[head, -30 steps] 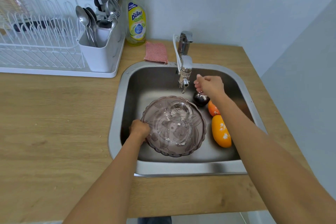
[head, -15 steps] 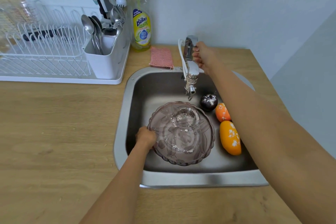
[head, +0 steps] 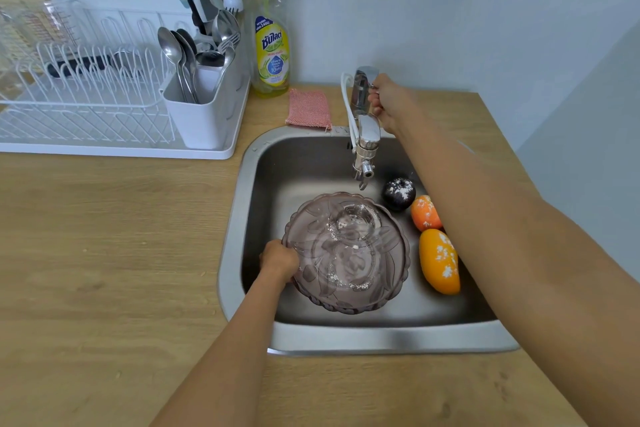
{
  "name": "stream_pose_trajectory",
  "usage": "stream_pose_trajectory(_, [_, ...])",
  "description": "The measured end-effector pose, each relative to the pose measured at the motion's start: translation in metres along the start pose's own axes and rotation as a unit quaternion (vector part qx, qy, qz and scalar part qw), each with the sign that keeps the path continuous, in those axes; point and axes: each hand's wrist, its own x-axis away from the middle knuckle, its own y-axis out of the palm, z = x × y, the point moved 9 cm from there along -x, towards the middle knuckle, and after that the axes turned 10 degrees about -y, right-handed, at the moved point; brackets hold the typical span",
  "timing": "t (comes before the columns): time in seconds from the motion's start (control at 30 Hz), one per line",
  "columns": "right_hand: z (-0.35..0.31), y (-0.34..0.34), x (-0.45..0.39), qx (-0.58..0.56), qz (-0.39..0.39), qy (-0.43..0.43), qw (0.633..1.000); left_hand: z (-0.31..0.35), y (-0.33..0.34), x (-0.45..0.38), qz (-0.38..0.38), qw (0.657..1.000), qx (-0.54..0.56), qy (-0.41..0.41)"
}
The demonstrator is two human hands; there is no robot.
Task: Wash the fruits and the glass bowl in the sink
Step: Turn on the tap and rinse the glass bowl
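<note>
In the sink [head: 242, 184], our left hand [head: 278, 262] closes its grip on the bowl [head: 346, 253] rim at nine o'clock, our right hand [head: 389, 104] grips the tap [head: 362, 94] handle at twelve, fruits [head: 439, 260] at three; the glass likely slippery, fragile.

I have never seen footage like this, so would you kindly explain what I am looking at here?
There is no machine: a person wears a camera on the head, looking down at their own bare arms. The left hand grips the rim of a tinted glass bowl in the steel sink. The right hand grasps the tap handle. Beside the bowl lie three powder-dusted fruits: a dark plum, a small orange fruit and a mango. On the wooden counter stand a dish rack, a dish soap bottle and a pink sponge cloth.
</note>
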Motion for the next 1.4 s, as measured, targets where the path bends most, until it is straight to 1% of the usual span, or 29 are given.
stream_pose_trajectory(0.13, [-0.001, 0.0, -0.001, -0.004, -0.001, 0.003, 1.0, -0.002, 0.001, -0.007, 0.003, 1.0, 0.006, 0.001])
stream_pose_trajectory(0.27, [-0.003, 0.002, 0.0, -0.002, -0.011, 0.003, 1.0, 0.002, -0.004, 0.002, 0.016, 1.0, 0.002, 0.012])
stream_pose_trajectory(0.4, [-0.003, 0.002, 0.0, 0.003, -0.004, 0.007, 1.0, 0.005, -0.018, 0.011, 0.074, 0.997, -0.01, 0.009])
stream_pose_trajectory(0.5, [-0.002, 0.0, -0.001, 0.01, 0.004, 0.013, 1.0, 0.004, -0.021, 0.012, 0.089, 0.996, -0.027, 0.002])
stream_pose_trajectory(0.73, [-0.014, -0.004, -0.004, 0.023, 0.038, 0.023, 0.999, 0.002, -0.019, 0.012, 0.086, 0.995, -0.044, -0.006])
stream_pose_trajectory(0.93, [-0.021, -0.003, -0.002, 0.019, 0.038, 0.025, 0.999, 0.001, -0.018, 0.01, 0.079, 0.996, -0.031, -0.01])
stream_pose_trajectory(1.03, [-0.021, -0.003, 0.0, 0.02, 0.02, 0.027, 0.999, 0.0, -0.017, 0.008, 0.073, 0.997, -0.018, -0.016])
stream_pose_trajectory(1.2, [-0.023, -0.006, 0.016, 0.023, -0.027, 0.026, 0.999, -0.005, -0.01, 0.001, 0.036, 0.998, 0.025, -0.04])
stream_pose_trajectory(1.33, [-0.002, -0.023, 0.051, 0.031, -0.044, -0.002, 0.999, -0.01, -0.006, -0.01, 0.019, 0.997, 0.042, -0.058])
stream_pose_trajectory(1.4, [0.027, -0.039, 0.074, 0.046, -0.026, 0.008, 0.999, -0.014, -0.002, -0.016, 0.002, 0.997, 0.038, -0.068])
